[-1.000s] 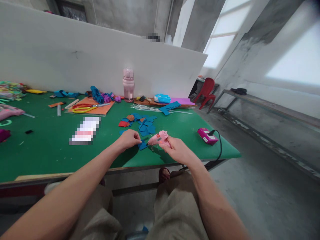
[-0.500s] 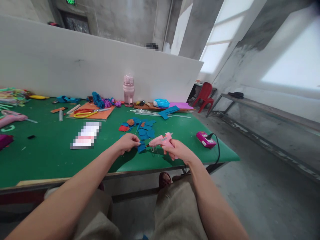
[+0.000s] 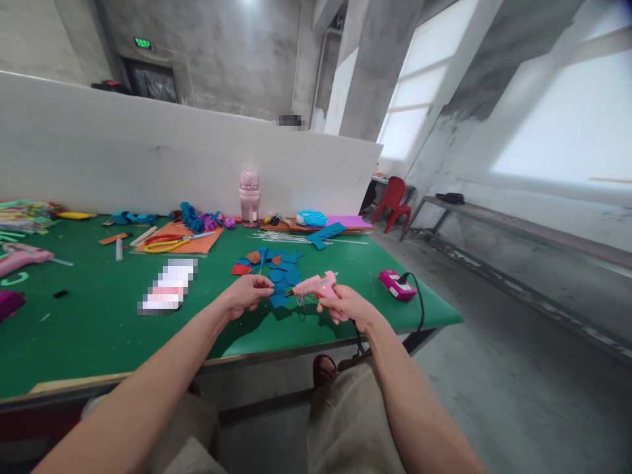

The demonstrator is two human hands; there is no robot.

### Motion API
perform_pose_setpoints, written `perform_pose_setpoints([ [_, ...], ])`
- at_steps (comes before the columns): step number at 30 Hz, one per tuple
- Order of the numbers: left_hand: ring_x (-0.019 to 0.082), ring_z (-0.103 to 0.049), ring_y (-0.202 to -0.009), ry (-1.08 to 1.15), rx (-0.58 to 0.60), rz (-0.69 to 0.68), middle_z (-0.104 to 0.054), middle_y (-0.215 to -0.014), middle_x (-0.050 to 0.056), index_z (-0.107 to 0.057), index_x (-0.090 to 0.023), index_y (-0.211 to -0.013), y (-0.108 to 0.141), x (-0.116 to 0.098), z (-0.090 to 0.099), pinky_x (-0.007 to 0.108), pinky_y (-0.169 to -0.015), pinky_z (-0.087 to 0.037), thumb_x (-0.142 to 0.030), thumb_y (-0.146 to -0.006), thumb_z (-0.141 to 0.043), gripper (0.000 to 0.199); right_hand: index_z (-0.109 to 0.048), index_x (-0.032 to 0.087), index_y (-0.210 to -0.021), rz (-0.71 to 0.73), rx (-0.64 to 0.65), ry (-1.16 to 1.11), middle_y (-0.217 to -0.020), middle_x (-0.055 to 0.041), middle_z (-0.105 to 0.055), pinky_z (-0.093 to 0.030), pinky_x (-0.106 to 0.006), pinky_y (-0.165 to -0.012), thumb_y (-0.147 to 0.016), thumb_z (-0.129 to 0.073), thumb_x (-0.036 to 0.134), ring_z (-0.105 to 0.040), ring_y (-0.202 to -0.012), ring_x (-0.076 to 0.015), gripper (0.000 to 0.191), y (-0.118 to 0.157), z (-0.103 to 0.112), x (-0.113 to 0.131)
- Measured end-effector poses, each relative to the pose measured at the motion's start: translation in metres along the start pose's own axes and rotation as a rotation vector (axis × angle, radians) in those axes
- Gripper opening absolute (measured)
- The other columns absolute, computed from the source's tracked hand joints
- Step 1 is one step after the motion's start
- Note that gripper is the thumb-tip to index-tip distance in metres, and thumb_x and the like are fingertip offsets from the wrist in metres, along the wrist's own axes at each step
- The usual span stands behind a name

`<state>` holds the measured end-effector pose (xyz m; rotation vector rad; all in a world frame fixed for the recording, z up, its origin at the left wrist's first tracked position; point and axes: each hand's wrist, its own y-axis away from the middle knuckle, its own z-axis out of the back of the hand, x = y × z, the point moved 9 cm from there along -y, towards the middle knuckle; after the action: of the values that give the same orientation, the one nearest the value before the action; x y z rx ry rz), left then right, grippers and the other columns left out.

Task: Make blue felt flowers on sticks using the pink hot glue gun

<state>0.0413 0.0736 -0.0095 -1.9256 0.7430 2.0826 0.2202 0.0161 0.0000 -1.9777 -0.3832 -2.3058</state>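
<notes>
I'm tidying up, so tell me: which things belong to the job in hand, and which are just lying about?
In the job:
pink glue gun, held in the right hand
blue piece at the left hand

Apparently just lying about:
pink bottle
red chair
second glue gun, at the left edge

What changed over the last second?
Right hand turned the glue gun, showing more of its side; left hand swung the blue-tipped stem leftward. No visible pickup or release. Bottle and magenta box stayed put; the view tilted up.
</notes>
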Motion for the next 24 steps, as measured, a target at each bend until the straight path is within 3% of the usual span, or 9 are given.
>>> perform_pose_setpoints([
  [14, 0.001, -0.017, -0.034, 0.146, 0.157, -0.033, -0.026, -0.043, -0.012, -0.049, -0.017, -0.074, 0.008, -0.012, -0.001, 0.017, -0.036, -0.009, -0.031, -0.060, -0.071, 0.029, -0.059, 0.010, -0.085, 0.034, -0.014, -0.270, -0.070, -0.0039, -0.062, -0.036, -0.018, -0.037, -0.065, -0.062, 0.024, -0.033, -0.035, -0.0013, 0.024, -0.001, 0.021, -0.003],
  [18, 0.001, -0.017, -0.034, 0.155, 0.170, -0.044, -0.027, -0.043, -0.012, -0.049, -0.017, -0.075, 0.009, -0.013, -0.001, 0.017, -0.035, -0.008, -0.030, -0.061, -0.071, 0.029, -0.057, 0.011, -0.081, -0.039, -0.167, -0.153, -0.072, -0.0055, -0.063, -0.037, -0.017, -0.038, -0.064, -0.058, 0.021, -0.038, -0.039, -0.0032, 0.021, -0.010, 0.054, -0.016],
  [24, 0.001, -0.017, -0.033, 0.140, 0.165, -0.054, -0.026, -0.043, -0.012, -0.049, -0.017, -0.075, 0.014, -0.020, -0.003, 0.017, -0.035, -0.009, -0.032, -0.060, -0.071, 0.030, -0.055, 0.010, -0.068, -0.179, -0.331, 0.077, -0.048, -0.0015, -0.053, -0.039, -0.019, -0.038, -0.065, -0.055, 0.017, -0.040, -0.037, -0.0058, 0.007, -0.023, 0.085, -0.033],
])
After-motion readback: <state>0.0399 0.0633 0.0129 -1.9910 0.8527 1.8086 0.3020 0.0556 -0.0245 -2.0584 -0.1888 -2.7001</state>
